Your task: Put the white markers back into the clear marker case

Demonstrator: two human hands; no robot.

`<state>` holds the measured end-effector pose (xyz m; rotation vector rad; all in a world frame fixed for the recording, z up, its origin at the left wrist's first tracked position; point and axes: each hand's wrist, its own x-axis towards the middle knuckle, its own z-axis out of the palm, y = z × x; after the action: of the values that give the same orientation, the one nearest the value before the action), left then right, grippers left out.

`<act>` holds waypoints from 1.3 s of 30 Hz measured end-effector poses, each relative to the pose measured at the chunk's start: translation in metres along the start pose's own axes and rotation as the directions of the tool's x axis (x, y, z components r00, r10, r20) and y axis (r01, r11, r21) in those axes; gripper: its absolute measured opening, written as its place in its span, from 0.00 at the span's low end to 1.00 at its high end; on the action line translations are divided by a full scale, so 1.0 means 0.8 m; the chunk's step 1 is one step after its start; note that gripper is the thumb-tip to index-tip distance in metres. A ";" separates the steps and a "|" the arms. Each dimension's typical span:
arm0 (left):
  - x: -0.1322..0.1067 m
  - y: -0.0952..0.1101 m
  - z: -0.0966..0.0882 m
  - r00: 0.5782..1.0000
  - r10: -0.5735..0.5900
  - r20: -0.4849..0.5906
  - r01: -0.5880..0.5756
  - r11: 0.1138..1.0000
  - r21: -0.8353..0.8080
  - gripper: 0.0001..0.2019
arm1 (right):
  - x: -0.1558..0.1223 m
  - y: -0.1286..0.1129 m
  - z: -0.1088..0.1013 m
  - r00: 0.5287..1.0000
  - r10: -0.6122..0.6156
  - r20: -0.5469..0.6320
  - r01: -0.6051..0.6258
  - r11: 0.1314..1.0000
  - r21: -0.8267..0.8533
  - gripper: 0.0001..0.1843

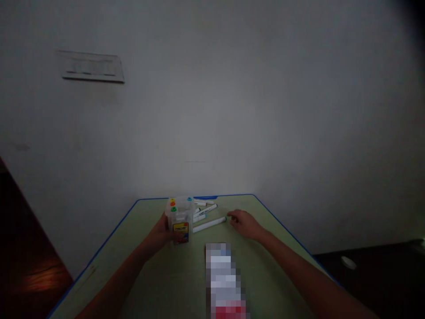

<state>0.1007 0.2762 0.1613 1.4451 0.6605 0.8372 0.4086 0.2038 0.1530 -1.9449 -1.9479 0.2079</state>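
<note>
Clear plastic marker tub (179, 218), coloured caps showing at its top, stands upright mid-table on pale green table w/ blue edge (109, 239). Left hand (162, 234) wraps tub's left side, gripping it. Right hand (245, 223), right of tub, fingertips at end of long white marker (209, 224); grip closure cannot be told. More white markers (204, 209) lie behind tub, near far edge. Open surface in front of tub.

- both forearms run off the bottom edge
- left hand (161, 232) is half hidden behind the marker tub (179, 218)
- tub's label is way too small to read
- the card (226, 281) near the bottom is pixelated, maybe packaging
</note>
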 end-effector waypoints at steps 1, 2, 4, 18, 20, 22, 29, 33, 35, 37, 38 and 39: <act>0.000 -0.003 0.000 1.000 -0.005 -0.019 0.005 1.000 -0.017 0.39 | 0.005 -0.001 0.006 1.000 -0.022 0.010 0.022 1.000 -0.022 0.24; -0.001 -0.006 0.000 0.999 -0.011 -0.039 0.010 1.000 -0.029 0.42 | 0.011 -0.002 0.011 0.999 -0.047 0.026 0.048 0.998 -0.044 0.26; -0.003 -0.010 -0.001 0.998 -0.022 -0.060 0.020 0.999 -0.030 0.43 | 0.022 -0.005 0.021 0.994 -0.086 0.064 0.091 0.993 -0.080 0.27; -0.004 -0.012 0.003 1.000 0.020 -0.005 -0.020 0.998 -0.068 0.39 | 0.009 0.006 -0.026 0.985 0.006 -0.174 0.018 0.991 0.132 0.11; -0.003 -0.013 0.002 1.000 0.018 -0.001 -0.018 0.998 -0.059 0.40 | 0.001 0.000 -0.071 0.952 0.052 -0.301 0.008 0.981 0.194 0.16; -0.003 -0.013 0.002 1.000 0.018 0.005 -0.018 0.998 -0.067 0.41 | -0.003 -0.022 -0.116 0.910 0.086 -0.405 0.041 0.955 0.294 0.21; -0.001 -0.012 0.006 0.999 0.030 0.015 -0.028 0.994 -0.103 0.42 | 0.026 -0.174 -0.179 0.894 -0.091 -0.439 0.319 0.818 0.480 0.12; -0.003 -0.013 0.009 0.998 0.019 0.068 -0.012 0.994 -0.109 0.42 | 0.059 -0.225 -0.143 0.934 -0.204 -0.292 0.258 0.953 0.158 0.08; -0.004 -0.014 0.009 0.996 0.002 0.087 0.008 0.994 -0.108 0.43 | 0.069 -0.234 -0.122 0.948 -0.235 -0.215 0.253 0.966 0.056 0.08; -0.004 -0.016 0.009 0.996 -0.009 0.088 0.018 0.994 -0.105 0.44 | 0.073 -0.234 -0.103 0.954 -0.259 -0.152 0.264 0.965 0.010 0.10; -0.004 -0.017 0.008 0.997 -0.010 0.082 0.019 0.994 -0.105 0.45 | 0.072 -0.233 -0.094 0.956 -0.269 -0.120 0.269 0.963 -0.016 0.11; -0.004 -0.018 0.007 0.997 -0.009 0.077 0.017 0.994 -0.107 0.45 | 0.072 -0.231 -0.087 0.957 -0.277 -0.087 0.275 0.961 -0.042 0.11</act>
<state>0.1052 0.2711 0.1471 1.3675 0.5582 0.7920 0.2637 0.2434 0.2931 -1.6429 -2.1421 0.0127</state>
